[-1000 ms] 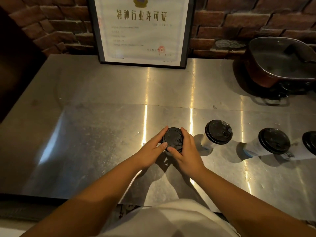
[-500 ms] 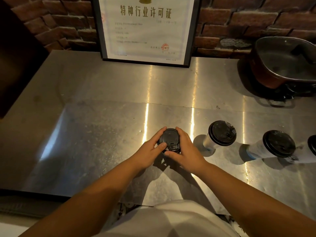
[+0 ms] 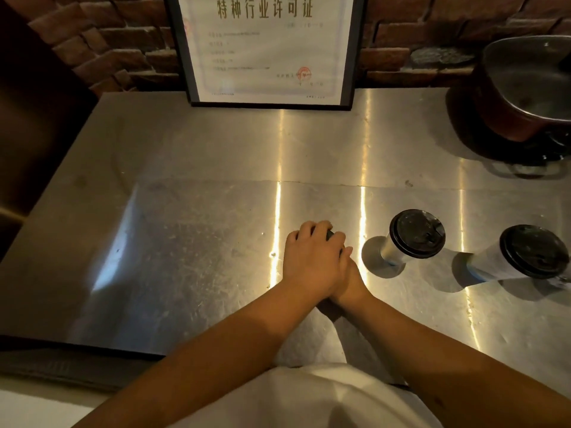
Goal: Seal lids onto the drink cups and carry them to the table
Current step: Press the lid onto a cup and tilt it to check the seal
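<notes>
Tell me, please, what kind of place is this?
Probably the service counter of a drink shop or small restaurant. A framed licence leans on the brick wall, lidded takeaway cups stand on a steel counter, and a covered cooking pot sits at the back right.
</notes>
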